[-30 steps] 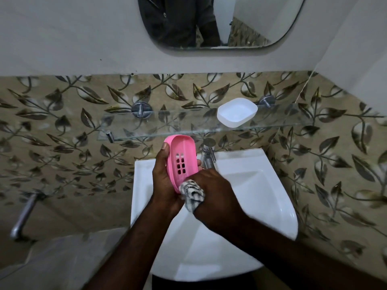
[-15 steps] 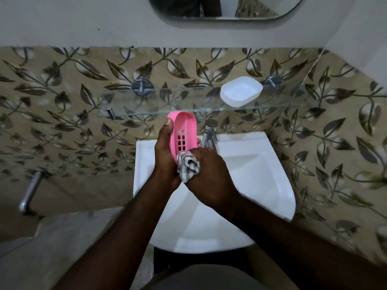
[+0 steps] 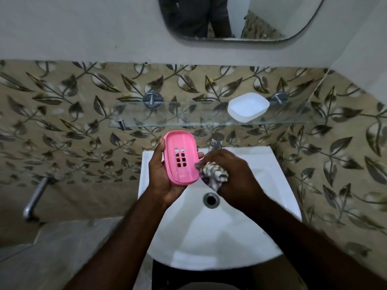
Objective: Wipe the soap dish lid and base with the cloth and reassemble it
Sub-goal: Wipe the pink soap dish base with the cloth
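Resting in the left hand [image 3: 165,176], the pink soap dish tray [image 3: 181,158] is sitting above the back left part of the sink [image 3: 209,237], with its slotted face turned up toward the camera. The left fingers are curling round its long edges, with the thumb on the left rim and the fingertips showing at the right rim. The right hand [image 3: 232,174] is bunching a checked cloth [image 3: 213,174] in curled fingers just beside the tray's lower right edge. Motion blur is making it hard to tell whether cloth and tray are touching.

The white soap dish half [image 3: 248,107] is lying well apart on the right part of the glass shelf [image 3: 167,120], above the tap [image 3: 215,143]. Both hands are hovering over the white sink, and its drain [image 3: 211,199] is showing just below them.

Metal brackets [image 3: 152,99] are holding the shelf against brown tiles [image 3: 62,122] patterned with leaves. Above the tiles, a plain pale wall is carrying a rounded mirror [image 3: 261,15], which is reflecting a person's dark clothing. Down to the left, a metal pipe [image 3: 35,199] is sticking out from the wall over a grey surface [image 3: 62,248].
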`<state>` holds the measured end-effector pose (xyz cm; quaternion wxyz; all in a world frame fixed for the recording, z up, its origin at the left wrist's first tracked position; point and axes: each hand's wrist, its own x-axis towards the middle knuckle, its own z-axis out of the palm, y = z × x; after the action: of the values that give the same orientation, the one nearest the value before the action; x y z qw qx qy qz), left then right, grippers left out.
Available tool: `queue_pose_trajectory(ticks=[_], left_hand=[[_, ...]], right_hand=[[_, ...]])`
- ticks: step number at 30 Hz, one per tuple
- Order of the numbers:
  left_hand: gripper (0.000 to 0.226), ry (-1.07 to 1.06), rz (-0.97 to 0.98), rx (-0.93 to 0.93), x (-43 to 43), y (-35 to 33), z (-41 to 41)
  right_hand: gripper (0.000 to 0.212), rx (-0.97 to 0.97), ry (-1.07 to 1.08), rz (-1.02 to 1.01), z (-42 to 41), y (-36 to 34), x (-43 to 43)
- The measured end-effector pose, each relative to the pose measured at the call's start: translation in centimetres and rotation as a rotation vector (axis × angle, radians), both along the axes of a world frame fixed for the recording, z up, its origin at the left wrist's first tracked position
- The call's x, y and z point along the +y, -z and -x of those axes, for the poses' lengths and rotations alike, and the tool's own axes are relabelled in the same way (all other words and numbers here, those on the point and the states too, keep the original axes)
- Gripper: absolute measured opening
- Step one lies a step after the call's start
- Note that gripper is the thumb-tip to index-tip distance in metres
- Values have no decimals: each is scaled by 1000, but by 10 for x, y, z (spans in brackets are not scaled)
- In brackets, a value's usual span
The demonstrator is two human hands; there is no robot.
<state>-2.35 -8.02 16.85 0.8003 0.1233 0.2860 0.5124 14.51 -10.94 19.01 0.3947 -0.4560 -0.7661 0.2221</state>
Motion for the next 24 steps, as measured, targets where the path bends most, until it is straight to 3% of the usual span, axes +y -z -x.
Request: queue_pose_trajectory(ticks=[3,8,12,17,19,24], left_hand=[[68,38,-13,-26,1,5,10],[72,95,-25,-25,-2,5,11],[69,104,-68,3,0,6,8],[64,98,-71,107,-3,3,-2],[55,66,-76,124,-2,1,-4],[69,90,-90,154,3,2,4]], right_hand=[[26,485,151,320,3,-17,-2],[22,704,122,529,8,-36,-5],[17,505,221,423,15,-38,3],[11,-81,281,133,41,-42,15],[13,-150,305,52,51,-41,15],[34,-312,0,-78,55,-31,8]])
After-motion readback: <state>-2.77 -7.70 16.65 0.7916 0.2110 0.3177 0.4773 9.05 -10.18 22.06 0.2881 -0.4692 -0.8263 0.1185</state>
